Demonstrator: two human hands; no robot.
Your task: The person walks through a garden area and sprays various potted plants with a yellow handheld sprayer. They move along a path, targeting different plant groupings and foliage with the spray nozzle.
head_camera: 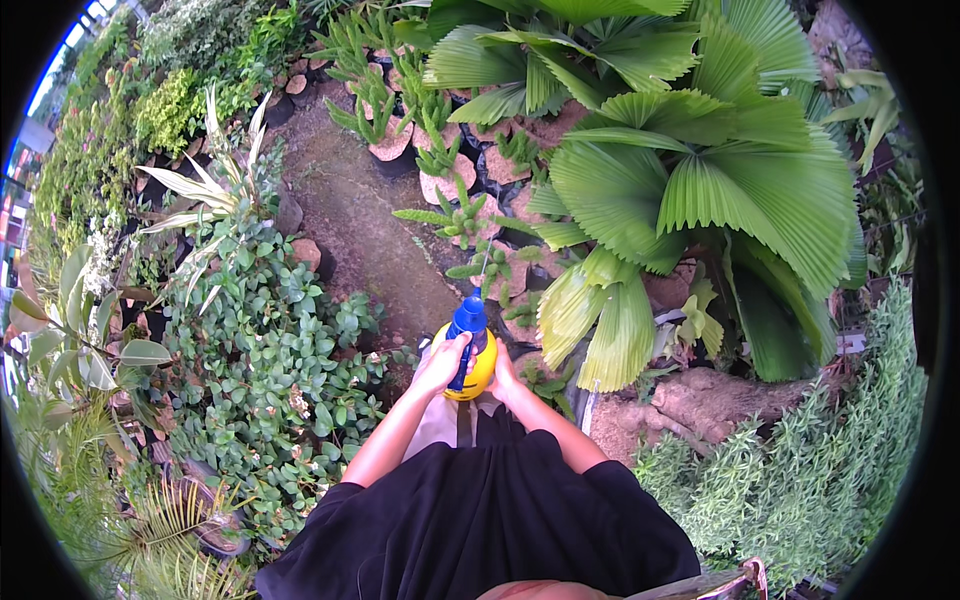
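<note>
A pump pressure sprayer with a yellow tank [484,367] and a blue pump head [466,319] is held in front of my body. My left hand [442,366] wraps around its blue handle, thumb up near the head. Against the right side of the tank rests my right hand [504,371], its fingers partly hidden. The nozzle [477,291] points forward, and a thin pale streak, apparently a jet of liquid, runs from it towards potted plants with bushy, finger-like green stems [461,217]. Those plants grow in black bags topped with brown soil.
On the right, a fan palm [697,172] spreads broad pleated leaves over the pots. Below it lies a thick woody trunk or root [735,397] beside narrow-leaved shrubs [810,465]. A leafy bush [255,360] borders the left of a damp path [352,202].
</note>
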